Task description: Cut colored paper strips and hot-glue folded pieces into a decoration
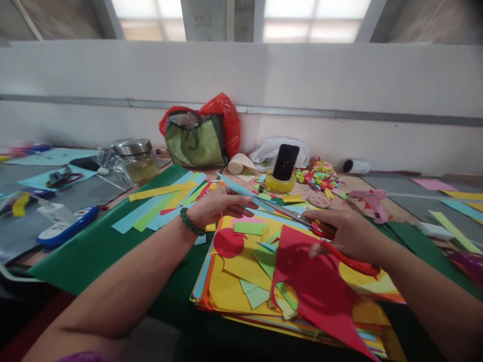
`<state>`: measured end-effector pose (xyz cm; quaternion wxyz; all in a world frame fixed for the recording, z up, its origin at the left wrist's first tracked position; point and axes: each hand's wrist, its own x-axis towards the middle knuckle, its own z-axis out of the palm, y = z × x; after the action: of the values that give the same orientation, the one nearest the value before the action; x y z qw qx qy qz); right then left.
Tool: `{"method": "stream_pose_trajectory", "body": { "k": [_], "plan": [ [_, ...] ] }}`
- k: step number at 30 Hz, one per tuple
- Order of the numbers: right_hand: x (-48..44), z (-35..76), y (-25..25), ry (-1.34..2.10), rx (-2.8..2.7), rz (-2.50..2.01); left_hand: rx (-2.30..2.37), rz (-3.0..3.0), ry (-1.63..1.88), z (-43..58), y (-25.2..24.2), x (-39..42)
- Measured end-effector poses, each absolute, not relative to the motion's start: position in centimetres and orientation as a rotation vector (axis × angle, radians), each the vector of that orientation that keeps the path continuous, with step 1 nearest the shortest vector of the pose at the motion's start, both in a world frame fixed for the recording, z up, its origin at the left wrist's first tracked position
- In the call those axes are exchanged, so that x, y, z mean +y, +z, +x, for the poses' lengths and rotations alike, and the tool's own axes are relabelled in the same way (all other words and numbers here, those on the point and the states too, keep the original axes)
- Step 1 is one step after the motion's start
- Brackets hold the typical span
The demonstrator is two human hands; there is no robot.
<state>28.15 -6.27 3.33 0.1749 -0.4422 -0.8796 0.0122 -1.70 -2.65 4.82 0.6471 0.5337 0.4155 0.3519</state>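
Light-blue paper forms the narrow strip [234,186] pinched between the thumb and fingers of the left hand [221,205]; its long axis slants from a pointed far end at upper left down to the right, towards the scissors [302,217]; the right hand [341,231] is closed around their red handles, and their metal blades point left and slightly away from the person, meeting the strip's lower right part just beside the left fingertips; whether the blades are parted I cannot tell; the two hands are apart, raised above a stack of coloured paper [219,286]; on that stack lie a red paper circle [229,243] at the left and a large red cut sheet [313,276] beneath the right hand; beyond, a black smartphone [286,162] leans upright in a yellow ring-shaped holder [279,184]; a pink glue gun [373,198] lies to the right; a green bead bracelet [191,224] circles the left wrist.
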Motion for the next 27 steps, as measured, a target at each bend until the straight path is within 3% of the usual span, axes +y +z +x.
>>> {"method": "stream_pose_trajectory", "body": {
  "k": [27],
  "plan": [
    [-6.11, 28.42, 2.91, -0.071, -2.499, -1.178, 0.918, 1.261, 0.746, -1.40, 4.78, -3.24]
  ]
}}
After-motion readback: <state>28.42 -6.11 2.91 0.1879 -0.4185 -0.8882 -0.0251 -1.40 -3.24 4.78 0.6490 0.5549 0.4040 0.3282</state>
